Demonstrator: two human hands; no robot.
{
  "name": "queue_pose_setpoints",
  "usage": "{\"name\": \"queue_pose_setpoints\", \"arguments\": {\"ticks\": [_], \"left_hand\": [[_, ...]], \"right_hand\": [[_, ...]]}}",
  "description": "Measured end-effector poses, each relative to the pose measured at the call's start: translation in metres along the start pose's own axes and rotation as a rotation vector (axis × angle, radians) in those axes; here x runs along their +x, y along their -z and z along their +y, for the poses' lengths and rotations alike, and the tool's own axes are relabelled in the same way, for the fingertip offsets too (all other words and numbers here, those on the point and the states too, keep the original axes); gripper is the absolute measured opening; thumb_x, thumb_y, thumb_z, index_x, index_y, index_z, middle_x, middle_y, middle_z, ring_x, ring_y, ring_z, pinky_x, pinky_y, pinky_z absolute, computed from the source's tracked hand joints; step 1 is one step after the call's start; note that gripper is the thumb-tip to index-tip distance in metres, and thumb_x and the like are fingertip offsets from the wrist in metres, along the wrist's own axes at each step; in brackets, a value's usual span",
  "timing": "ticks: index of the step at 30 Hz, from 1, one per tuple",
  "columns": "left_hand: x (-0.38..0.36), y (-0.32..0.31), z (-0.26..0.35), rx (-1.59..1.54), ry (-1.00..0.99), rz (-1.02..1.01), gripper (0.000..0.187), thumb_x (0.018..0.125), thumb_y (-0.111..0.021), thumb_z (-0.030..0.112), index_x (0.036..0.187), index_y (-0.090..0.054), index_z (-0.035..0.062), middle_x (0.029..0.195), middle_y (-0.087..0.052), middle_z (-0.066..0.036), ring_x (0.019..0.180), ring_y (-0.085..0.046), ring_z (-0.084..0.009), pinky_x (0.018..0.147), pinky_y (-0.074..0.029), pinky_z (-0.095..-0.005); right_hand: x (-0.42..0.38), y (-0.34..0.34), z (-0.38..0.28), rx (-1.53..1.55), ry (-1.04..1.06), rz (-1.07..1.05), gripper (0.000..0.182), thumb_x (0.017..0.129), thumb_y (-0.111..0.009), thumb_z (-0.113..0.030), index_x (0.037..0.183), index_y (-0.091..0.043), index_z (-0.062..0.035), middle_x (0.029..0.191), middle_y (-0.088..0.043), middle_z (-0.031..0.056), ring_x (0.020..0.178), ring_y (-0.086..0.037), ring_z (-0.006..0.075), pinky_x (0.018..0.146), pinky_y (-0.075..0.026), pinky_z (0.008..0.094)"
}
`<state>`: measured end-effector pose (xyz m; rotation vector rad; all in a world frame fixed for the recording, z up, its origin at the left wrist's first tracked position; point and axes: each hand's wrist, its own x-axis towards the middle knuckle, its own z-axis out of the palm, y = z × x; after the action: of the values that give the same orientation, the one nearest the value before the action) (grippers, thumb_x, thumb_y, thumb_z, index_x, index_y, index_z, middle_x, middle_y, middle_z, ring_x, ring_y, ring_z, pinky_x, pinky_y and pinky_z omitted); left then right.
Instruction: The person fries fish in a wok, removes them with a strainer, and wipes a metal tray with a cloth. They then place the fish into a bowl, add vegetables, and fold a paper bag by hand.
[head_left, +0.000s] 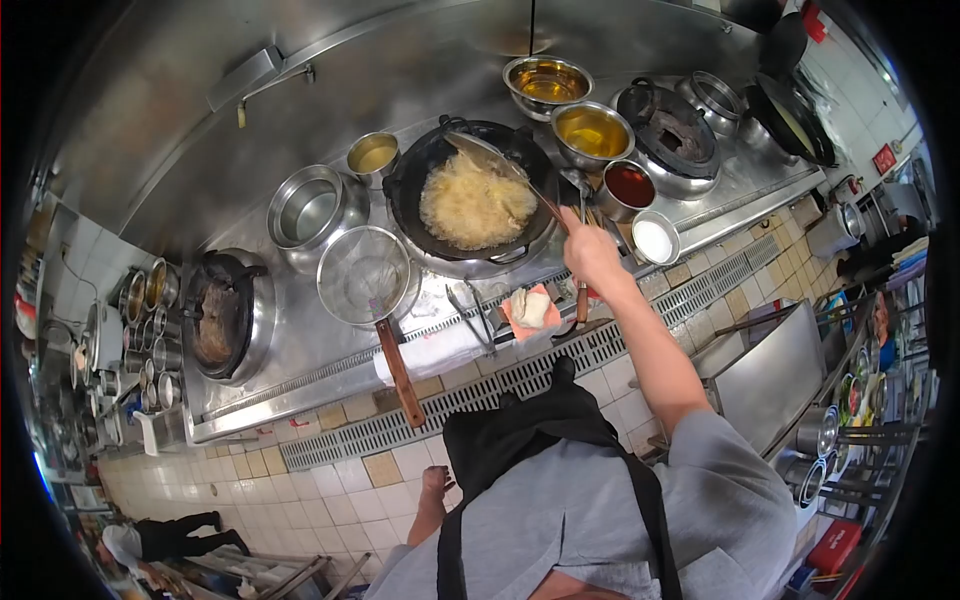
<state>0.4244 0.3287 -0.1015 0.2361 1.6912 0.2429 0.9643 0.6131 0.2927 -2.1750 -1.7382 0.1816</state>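
Observation:
My right hand (592,252) is wrapped round the handle of a long metal wok spatula (492,160). The blade reaches over the far side of a black wok (400,205). Inside the wok, pale yellow food bubbles in foaming oil (475,205). A ladle (581,290) with a wooden handle end lies just below the right hand. My left hand (435,482) hangs low beside my black apron, away from the stove, fingers loosely apart and nothing visible in it. Left of the wok rests a round wire strainer (364,275) whose wooden handle sticks out past the counter edge.
Bowls of yellow oil (593,133), a pot of red liquid (629,188) and a bowl of white granules (656,238) stand right of the wok. Tongs (470,318), a white towel (435,356) and a folded cloth (530,308) lie in front. Another person (165,540) is far lower left.

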Motion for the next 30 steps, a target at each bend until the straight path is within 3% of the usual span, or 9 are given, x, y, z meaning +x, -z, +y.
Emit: {"name": "queue_pose_setpoints", "arguments": {"ticks": [7,9,10,16,18,20,22,26,30], "left_hand": [[-0.016,-0.006,0.035,-0.064,-0.166,0.081,0.021,0.096,-0.056,0.011,0.113,-0.062,0.0019,0.100,-0.063,-0.011,0.087,-0.061,-0.0257,0.077,-0.061,-0.0477],[-0.018,-0.006,0.029,-0.085,-0.140,0.074,0.021,0.096,-0.055,0.012,0.113,-0.062,0.0022,0.103,-0.063,-0.011,0.091,-0.062,-0.0267,0.079,-0.060,-0.0485],[-0.017,-0.006,0.024,-0.078,-0.120,0.073,0.021,0.096,-0.055,0.012,0.113,-0.062,0.0024,0.104,-0.062,-0.011,0.092,-0.062,-0.0270,0.079,-0.060,-0.0486],[-0.006,-0.001,-0.016,0.035,0.055,-0.014,0.027,0.095,-0.059,0.010,0.120,-0.062,0.0024,0.105,-0.061,-0.013,0.098,-0.061,-0.0298,0.085,-0.060,-0.0515],[0.031,0.018,-0.050,0.348,-0.236,-0.161,0.029,0.093,-0.061,0.010,0.121,-0.062,0.0026,0.105,-0.061,-0.013,0.099,-0.061,-0.0296,0.084,-0.060,-0.0512],[0.035,0.021,-0.052,0.312,-0.264,-0.153,0.030,0.092,-0.062,0.010,0.121,-0.062,0.0023,0.105,-0.061,-0.013,0.097,-0.061,-0.0291,0.083,-0.061,-0.0507],[0.007,0.004,-0.027,-0.076,-0.019,0.007,0.030,0.092,-0.062,0.012,0.120,-0.062,0.0016,0.103,-0.062,-0.013,0.095,-0.062,-0.0284,0.081,-0.061,-0.0499],[-0.010,0.000,-0.006,-0.083,-0.115,0.096,0.028,0.093,-0.060,0.014,0.117,-0.063,0.0006,0.101,-0.063,-0.012,0.088,-0.063,-0.0262,0.078,-0.061,-0.0477],[-0.019,-0.001,0.002,-0.077,-0.053,0.072,0.026,0.094,-0.058,0.012,0.116,-0.063,0.0009,0.102,-0.064,-0.011,0.089,-0.062,-0.0256,0.078,-0.061,-0.0474]], "right_hand": [[0.052,-0.038,0.024,-0.062,0.149,-0.130,0.059,0.087,-0.052,-0.006,0.146,-0.050,-0.0015,0.095,-0.072,0.0296,0.091,-0.069,0.0464,0.085,-0.054,0.0555],[0.049,-0.005,0.016,-0.068,0.138,-0.169,0.059,0.087,-0.051,-0.006,0.146,-0.050,-0.0014,0.097,-0.072,0.0299,0.094,-0.069,0.0462,0.086,-0.054,0.0550],[0.047,0.010,0.006,-0.079,0.089,-0.142,0.051,0.087,-0.051,-0.004,0.138,-0.056,-0.0008,0.097,-0.072,0.0298,0.095,-0.071,0.0454,0.085,-0.056,0.0539],[0.039,-0.023,0.011,-0.036,0.022,-0.073,0.053,0.086,-0.052,-0.004,0.139,-0.053,0.0047,0.095,-0.071,0.0323,0.094,-0.071,0.0465,0.085,-0.056,0.0544],[0.041,-0.043,0.014,-0.058,-0.020,-0.065,0.058,0.086,-0.053,-0.004,0.143,-0.051,0.0042,0.092,-0.072,0.0313,0.091,-0.071,0.0469,0.084,-0.055,0.0555],[0.039,-0.048,0.014,-0.036,-0.034,-0.056,0.059,0.086,-0.053,-0.004,0.145,-0.050,0.0026,0.091,-0.072,0.0310,0.090,-0.071,0.0474,0.083,-0.055,0.0559],[0.036,-0.045,0.008,-0.012,-0.041,-0.046,0.060,0.087,-0.053,-0.005,0.147,-0.049,0.0010,0.089,-0.072,0.0309,0.088,-0.071,0.0478,0.082,-0.055,0.0560],[0.006,-0.041,0.004,0.032,-0.044,-0.056,0.060,0.089,-0.052,-0.006,0.148,-0.049,-0.0019,0.087,-0.071,0.0310,0.085,-0.070,0.0487,0.081,-0.055,0.0564],[0.013,-0.054,0.015,0.055,-0.060,-0.062,0.059,0.089,-0.053,-0.007,0.148,-0.050,-0.0025,0.089,-0.071,0.0312,0.087,-0.070,0.0489,0.082,-0.054,0.0563]]}}
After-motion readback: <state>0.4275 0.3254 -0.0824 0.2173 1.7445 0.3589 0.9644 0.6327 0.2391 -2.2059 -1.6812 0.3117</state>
